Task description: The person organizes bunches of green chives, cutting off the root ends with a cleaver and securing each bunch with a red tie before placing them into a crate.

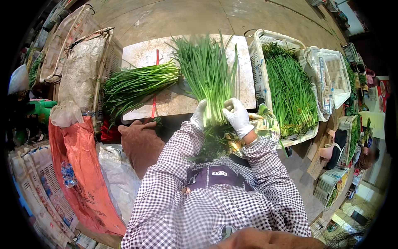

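Observation:
A broad bunch of garlic chives (209, 79) stands fanned out before me, green leaves pointing away and pale stem ends toward my body. Gloved in white, my left hand (199, 113) grips the bunch low on its left side, its fingers partly hidden behind the stems. On the opposite side my right hand (238, 118), also gloved, has its fingers curled in and pinches at the stem ends. Behind the bunch is a white, stained board (244, 93). A second pile of chives (139, 85) lies on the board's left part, across a red strip (154, 106).
At the right stands a white plastic crate (260, 68) packed with chives. More crates and a woven sack (81, 68) are at the left, above a red plastic bag (85, 174). A brown cloth (141, 145) lies beside my left forearm. Loose leaves (213, 143) cover my lap.

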Demonstrator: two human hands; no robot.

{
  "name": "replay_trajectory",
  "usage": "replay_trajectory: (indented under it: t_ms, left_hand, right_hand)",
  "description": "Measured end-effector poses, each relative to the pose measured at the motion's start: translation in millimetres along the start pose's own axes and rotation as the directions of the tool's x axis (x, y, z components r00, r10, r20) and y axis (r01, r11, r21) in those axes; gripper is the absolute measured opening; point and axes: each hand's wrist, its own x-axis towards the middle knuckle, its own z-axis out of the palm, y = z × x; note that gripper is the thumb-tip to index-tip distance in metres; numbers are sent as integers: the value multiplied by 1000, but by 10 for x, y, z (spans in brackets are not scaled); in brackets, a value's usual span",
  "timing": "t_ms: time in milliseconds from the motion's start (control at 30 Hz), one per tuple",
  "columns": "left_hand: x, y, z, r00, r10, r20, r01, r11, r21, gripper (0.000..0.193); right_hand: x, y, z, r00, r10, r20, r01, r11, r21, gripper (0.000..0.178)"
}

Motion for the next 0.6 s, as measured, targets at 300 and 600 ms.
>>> replay_trajectory:
  t_ms: [300,600]
  left_hand:
    - [-137,46,349,994,-46,-99,53,996,69,59]
    - [-152,28,623,989,-93,-112,95,995,16,47]
  right_hand:
    - [-133,-279,-39,992,-117,-56,123,984,127,23]
    - [-46,10,-28,992,-129,-7,129,991,38,22]
